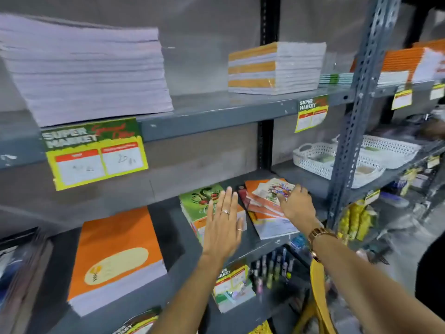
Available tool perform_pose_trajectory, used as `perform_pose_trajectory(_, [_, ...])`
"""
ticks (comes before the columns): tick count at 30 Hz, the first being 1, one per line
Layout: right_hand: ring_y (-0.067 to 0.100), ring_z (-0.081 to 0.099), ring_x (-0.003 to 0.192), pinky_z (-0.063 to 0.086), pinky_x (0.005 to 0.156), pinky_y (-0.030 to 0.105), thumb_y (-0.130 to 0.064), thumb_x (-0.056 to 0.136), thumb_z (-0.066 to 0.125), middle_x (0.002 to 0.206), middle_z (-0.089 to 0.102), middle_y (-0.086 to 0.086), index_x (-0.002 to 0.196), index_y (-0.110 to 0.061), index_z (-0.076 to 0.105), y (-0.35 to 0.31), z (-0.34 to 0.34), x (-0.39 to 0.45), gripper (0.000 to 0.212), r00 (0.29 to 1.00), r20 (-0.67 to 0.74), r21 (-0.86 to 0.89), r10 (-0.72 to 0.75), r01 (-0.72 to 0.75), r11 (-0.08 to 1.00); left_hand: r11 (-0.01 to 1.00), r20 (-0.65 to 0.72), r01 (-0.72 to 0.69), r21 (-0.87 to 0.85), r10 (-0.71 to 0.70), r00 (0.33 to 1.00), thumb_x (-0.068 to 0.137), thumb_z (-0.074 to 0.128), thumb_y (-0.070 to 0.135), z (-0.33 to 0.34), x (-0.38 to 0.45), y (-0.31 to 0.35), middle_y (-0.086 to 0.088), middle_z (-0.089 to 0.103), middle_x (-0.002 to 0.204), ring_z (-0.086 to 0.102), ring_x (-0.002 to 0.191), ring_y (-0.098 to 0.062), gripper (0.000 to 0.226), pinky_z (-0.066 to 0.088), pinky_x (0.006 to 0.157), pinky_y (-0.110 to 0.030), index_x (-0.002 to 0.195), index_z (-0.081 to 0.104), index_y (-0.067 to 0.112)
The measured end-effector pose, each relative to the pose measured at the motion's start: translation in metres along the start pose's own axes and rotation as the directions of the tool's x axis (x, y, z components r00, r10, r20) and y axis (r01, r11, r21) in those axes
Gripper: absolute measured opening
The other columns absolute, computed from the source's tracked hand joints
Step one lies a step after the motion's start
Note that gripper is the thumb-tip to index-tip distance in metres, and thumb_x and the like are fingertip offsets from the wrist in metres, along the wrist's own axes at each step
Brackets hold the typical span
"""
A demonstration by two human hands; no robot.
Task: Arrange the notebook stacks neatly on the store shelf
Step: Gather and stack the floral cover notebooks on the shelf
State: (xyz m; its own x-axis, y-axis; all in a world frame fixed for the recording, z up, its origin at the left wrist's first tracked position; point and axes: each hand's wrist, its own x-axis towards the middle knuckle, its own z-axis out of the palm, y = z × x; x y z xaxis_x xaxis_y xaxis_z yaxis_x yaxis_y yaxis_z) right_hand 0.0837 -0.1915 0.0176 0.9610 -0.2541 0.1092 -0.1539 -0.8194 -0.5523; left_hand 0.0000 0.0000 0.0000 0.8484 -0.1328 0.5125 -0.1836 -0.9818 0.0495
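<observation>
On the middle shelf lie three notebook stacks. A tall orange stack sits at the left. A green-covered stack is in the centre, and my left hand rests flat on it with fingers spread. To its right a fanned, uneven orange-and-white stack carries a small floral-cover notebook on top. My right hand lies on that stack, fingertips on the floral notebook; whether it grips is unclear.
The upper shelf holds a large white paper stack and an orange-striped notebook stack. White perforated baskets stand at the right, beyond a grey upright post. Pens sit on the shelf below.
</observation>
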Motion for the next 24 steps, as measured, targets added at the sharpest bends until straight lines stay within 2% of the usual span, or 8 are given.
perform_pose_trajectory(2, [0.039,0.043,0.129,0.040,0.106,0.043,-0.042,0.093,0.050,0.140,0.043,0.028,0.137,0.011,0.031,0.008,0.011,0.015,0.072,0.994,0.027,0.051,0.103,-0.104,0.993,0.998,0.110,0.017,-0.054,-0.011,0.994,0.083,0.034,0.034,0.018,0.003,0.005,-0.008,0.056,0.137,0.055,0.125,-0.023,0.056,0.048,0.099,-0.040,0.130,0.048,0.008])
perform_pose_trajectory(5, [0.037,0.061,0.107,0.051,0.085,0.037,-0.048,0.087,0.056,0.115,0.064,0.025,0.108,0.007,0.058,0.021,0.032,0.032,0.059,0.979,0.089,0.149,0.183,-0.195,0.970,0.994,0.250,-0.010,-0.108,0.037,0.967,0.087,0.029,0.034,0.052,-0.003,0.006,-0.008,0.049,0.142,0.049,0.130,-0.024,0.057,0.044,0.102,-0.041,0.134,0.046,0.008])
perform_pose_trajectory(7, [0.035,0.061,0.107,0.052,0.085,0.037,-0.049,0.083,0.060,0.114,0.067,0.021,0.105,0.004,0.064,0.023,0.042,0.040,0.057,0.980,0.109,0.169,0.166,-0.183,0.968,0.991,0.314,0.003,-0.132,0.039,0.949,0.086,0.027,0.036,0.066,-0.002,0.005,-0.006,0.054,0.138,0.053,0.127,-0.021,0.057,0.047,0.100,-0.037,0.130,0.052,0.009])
perform_pose_trajectory(9, [0.035,0.057,0.114,0.051,0.092,0.041,-0.056,0.079,0.060,0.123,0.062,0.020,0.117,0.001,0.060,0.026,0.053,0.049,0.068,0.966,0.132,0.144,0.224,-0.242,0.959,0.995,0.374,-0.048,-0.090,0.078,0.924,0.085,0.019,0.040,0.075,-0.003,0.008,-0.008,0.047,0.144,0.046,0.133,-0.022,0.064,0.041,0.106,-0.039,0.134,0.047,0.009])
perform_pose_trajectory(11, [0.035,0.047,0.122,0.046,0.096,0.042,-0.062,0.077,0.059,0.132,0.051,0.019,0.128,0.004,0.049,0.024,0.056,0.054,0.083,0.949,0.128,0.068,0.288,-0.298,0.952,0.982,0.456,-0.118,-0.151,0.175,0.873,0.083,0.000,0.050,0.085,-0.005,0.010,-0.007,0.015,0.158,0.012,0.147,-0.022,0.078,0.011,0.120,-0.039,0.147,0.018,0.009])
perform_pose_trajectory(13, [0.035,0.040,0.126,0.043,0.098,0.041,-0.065,0.073,0.061,0.137,0.042,0.019,0.134,0.007,0.038,0.021,0.056,0.058,0.097,0.937,0.110,0.007,0.332,-0.335,0.942,0.978,0.502,-0.090,-0.186,0.173,0.847,0.072,-0.016,0.064,0.089,-0.008,0.012,-0.004,0.002,0.160,-0.002,0.148,-0.018,0.096,-0.002,0.120,-0.032,0.148,0.006,0.011])
perform_pose_trajectory(19, [0.036,0.037,0.131,0.040,0.102,0.042,-0.055,0.072,0.068,0.144,0.035,0.021,0.137,0.002,0.036,0.023,0.060,0.073,0.092,0.924,0.173,0.013,0.342,-0.350,0.937,0.985,0.523,-0.094,-0.146,0.158,0.837,0.063,-0.023,0.061,0.105,-0.014,0.011,-0.004,0.003,0.160,-0.002,0.148,-0.017,0.101,-0.003,0.121,-0.034,0.148,0.003,0.013])
perform_pose_trajectory(24, [0.032,0.041,0.131,0.039,0.104,0.040,-0.029,0.079,0.070,0.140,0.045,0.019,0.129,-0.002,0.046,0.026,0.054,0.077,0.062,0.900,0.198,0.107,0.387,-0.413,0.905,0.985,0.525,-0.113,-0.127,0.163,0.835,0.063,-0.025,0.062,0.107,-0.016,0.012,-0.004,0.001,0.160,-0.001,0.148,-0.019,0.101,-0.001,0.121,-0.037,0.148,0.000,0.014])
